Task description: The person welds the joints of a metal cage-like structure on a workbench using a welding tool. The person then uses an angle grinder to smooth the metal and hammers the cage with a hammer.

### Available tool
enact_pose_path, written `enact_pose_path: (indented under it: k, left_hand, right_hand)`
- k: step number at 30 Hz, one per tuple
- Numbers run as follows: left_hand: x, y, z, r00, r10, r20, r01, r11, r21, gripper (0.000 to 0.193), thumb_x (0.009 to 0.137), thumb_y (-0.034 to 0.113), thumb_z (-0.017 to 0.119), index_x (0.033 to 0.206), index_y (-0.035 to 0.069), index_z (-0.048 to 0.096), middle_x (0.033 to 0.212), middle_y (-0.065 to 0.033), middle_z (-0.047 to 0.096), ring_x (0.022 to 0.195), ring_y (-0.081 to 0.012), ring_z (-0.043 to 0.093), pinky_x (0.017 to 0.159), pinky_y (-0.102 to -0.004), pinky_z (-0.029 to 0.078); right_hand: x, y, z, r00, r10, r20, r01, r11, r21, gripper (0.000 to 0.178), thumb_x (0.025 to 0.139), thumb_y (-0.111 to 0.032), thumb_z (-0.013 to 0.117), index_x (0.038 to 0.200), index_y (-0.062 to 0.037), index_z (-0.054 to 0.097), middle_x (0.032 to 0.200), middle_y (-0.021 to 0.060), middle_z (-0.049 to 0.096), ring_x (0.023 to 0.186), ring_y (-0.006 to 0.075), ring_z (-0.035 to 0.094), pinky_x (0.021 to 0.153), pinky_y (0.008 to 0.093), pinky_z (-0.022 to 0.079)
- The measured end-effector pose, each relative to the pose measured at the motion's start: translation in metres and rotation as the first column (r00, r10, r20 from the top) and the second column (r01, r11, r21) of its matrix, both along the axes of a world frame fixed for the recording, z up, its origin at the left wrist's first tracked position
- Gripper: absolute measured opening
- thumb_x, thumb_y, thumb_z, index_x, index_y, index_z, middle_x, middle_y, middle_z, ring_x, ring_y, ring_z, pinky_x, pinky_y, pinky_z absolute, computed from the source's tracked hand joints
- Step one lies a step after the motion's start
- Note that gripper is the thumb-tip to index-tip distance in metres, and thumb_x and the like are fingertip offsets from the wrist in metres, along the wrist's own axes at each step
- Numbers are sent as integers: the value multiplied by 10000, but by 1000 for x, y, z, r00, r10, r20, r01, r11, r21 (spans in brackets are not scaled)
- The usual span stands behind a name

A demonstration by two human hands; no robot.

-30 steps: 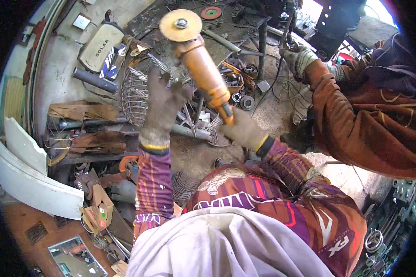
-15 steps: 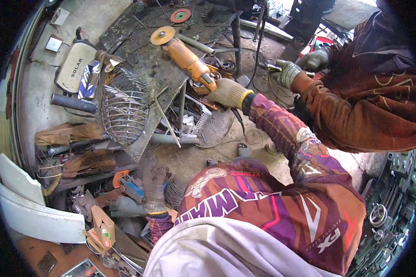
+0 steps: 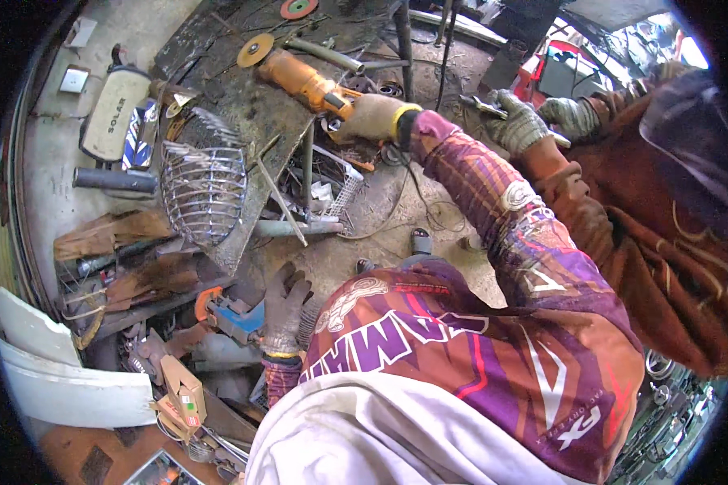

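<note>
Your hands (image 3: 285, 305) wear grey-beige gloves (image 3: 372, 119) with yellow-and-black cuffs (image 3: 404, 121); your long-sleeved rust-and-purple jersey (image 3: 505, 388) bears white-edged purple lettering (image 3: 378, 346).

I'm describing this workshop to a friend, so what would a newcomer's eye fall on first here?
Probably the orange angle grinder at the upper middle, gripped by the gloved right hand, with its round yellowish disc toward the upper left. The ribbed metal cage left of centre would likely stand out next, then the co-worker's rust-brown sleeve at the right.
</note>
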State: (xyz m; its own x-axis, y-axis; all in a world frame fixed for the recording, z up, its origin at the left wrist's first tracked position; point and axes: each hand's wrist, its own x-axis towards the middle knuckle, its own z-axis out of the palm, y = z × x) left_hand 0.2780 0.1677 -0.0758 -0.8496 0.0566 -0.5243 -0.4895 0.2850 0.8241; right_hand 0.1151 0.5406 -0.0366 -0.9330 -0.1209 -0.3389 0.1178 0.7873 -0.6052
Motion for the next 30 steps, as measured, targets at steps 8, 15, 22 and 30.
enact_pose_path:
  k: [8, 15, 22, 30]
  left_hand:
    - [9, -7, 5, 801, -598, 29, 526, 680, -511, 600, 870, 277, 661, 1377, -3, 504, 1330, -234, 582, 1251, -366, 553, 1043, -409, 442]
    - [81, -45, 1, 723, -691, 2, 608, 634, -478, 501, 926, 182, 629, 1389, 37, 507, 1296, -179, 611, 1234, -326, 569, 1073, -378, 423]
    - [81, -68, 28, 800, -599, -33, 562, 767, -311, 617, 845, 131, 728, 1407, 35, 490, 1319, -184, 595, 1249, -320, 561, 1030, -402, 453]
    - [-83, -93, 115, 937, -173, -304, 97, 963, -252, 370, 936, 135, 676, 1273, 13, 586, 1051, 0, 629, 967, -94, 590, 849, -263, 494]
  right_hand:
    - [-6, 27, -34, 970, -212, 122, 235, 948, -215, 537, 891, -510, 653, 1060, 0, 677, 782, 119, 669, 659, 204, 647, 569, 328, 508]
    - [77, -35, 24, 628, -260, -733, 435, 899, 54, 517, 822, -345, 754, 1239, -69, 625, 1167, 175, 665, 1073, 339, 655, 885, 389, 541]
    - [114, -68, 10, 424, -294, -857, 140, 956, -259, 496, 797, -184, 796, 1235, -29, 621, 1164, 197, 652, 1049, 353, 653, 905, 401, 532]
    - [136, -120, -1, 648, -286, -706, 75, 946, -315, 479, 774, -90, 764, 1222, -24, 605, 1147, 190, 648, 1046, 363, 646, 897, 405, 518]
